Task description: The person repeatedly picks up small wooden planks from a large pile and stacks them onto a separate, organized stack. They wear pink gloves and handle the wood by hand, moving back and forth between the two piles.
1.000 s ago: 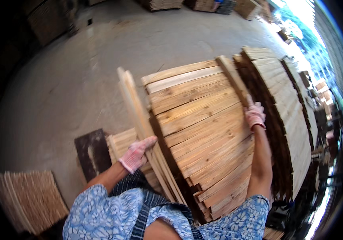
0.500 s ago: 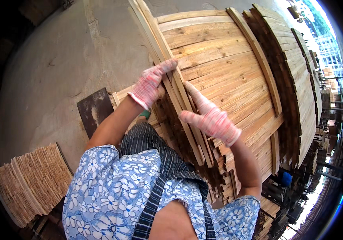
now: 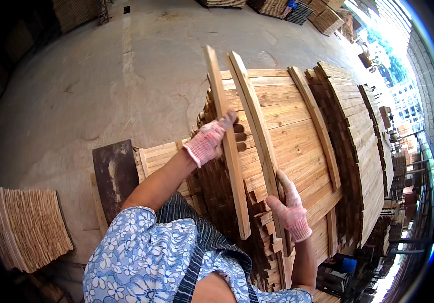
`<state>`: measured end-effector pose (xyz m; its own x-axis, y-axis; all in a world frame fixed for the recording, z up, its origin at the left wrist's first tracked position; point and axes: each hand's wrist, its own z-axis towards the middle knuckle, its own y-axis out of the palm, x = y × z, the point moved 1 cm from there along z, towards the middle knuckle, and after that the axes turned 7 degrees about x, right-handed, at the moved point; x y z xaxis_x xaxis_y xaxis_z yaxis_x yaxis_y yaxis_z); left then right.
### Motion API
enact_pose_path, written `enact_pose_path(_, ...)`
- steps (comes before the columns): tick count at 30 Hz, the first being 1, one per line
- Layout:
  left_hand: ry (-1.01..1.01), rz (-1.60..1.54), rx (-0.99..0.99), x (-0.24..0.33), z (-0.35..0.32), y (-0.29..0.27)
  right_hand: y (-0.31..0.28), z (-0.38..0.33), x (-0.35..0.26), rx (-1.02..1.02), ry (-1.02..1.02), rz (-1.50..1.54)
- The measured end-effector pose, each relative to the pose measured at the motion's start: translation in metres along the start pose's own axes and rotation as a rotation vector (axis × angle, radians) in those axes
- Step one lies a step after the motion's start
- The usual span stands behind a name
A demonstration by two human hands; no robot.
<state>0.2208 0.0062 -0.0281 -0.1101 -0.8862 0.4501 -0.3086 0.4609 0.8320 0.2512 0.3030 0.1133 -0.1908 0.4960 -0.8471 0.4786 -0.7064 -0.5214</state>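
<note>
My left hand (image 3: 209, 140), in a pink-and-white knit glove, is closed round a long wooden strip (image 3: 234, 174), with darkened fingertips showing past its far edge. The strip is lifted and tilted over the left edge of a stack of boards (image 3: 295, 108). To its right runs a second long strip (image 3: 254, 106), which looks like two thin lengths side by side. Its near part is gripped by my gloved right hand (image 3: 292, 214), thumb across it and index finger along its right edge. The other right fingers are partly hidden.
A crosswise batten (image 3: 318, 126) lies on the stack, with more board stacks (image 3: 361, 136) beyond it to the right. On the left are a dark brown panel (image 3: 115, 177) and a bundle of thin boards (image 3: 30, 227). Concrete floor (image 3: 85, 101) spreads behind; further piles stand at the back.
The strips, together before, are now apart: my left hand holds one on the left, my right hand has moved right and nearer with the other. The view has shifted, showing more floor.
</note>
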Motion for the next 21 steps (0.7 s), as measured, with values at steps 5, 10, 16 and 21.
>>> enact_pose_path(5, 0.022, -0.005, 0.1, 0.021, -0.023, 0.032, -0.017, 0.011, 0.028, 0.301, -0.218, -0.92)
enact_pose_path(10, -0.076, -0.031, -0.006, -0.01, -0.007, 0.042, -0.043, 0.006, 0.095, 0.352, -0.098, -0.522)
enact_pose_path(16, -0.17, -0.143, -0.009, -0.044, 0.008, 0.061, 0.022, -0.008, 0.016, -0.053, 0.001, 0.092)
enact_pose_path(21, -0.287, -0.649, -0.078, -0.058, 0.03, 0.055, 0.036, 0.003, 0.018, 0.033, 0.003, 0.074)
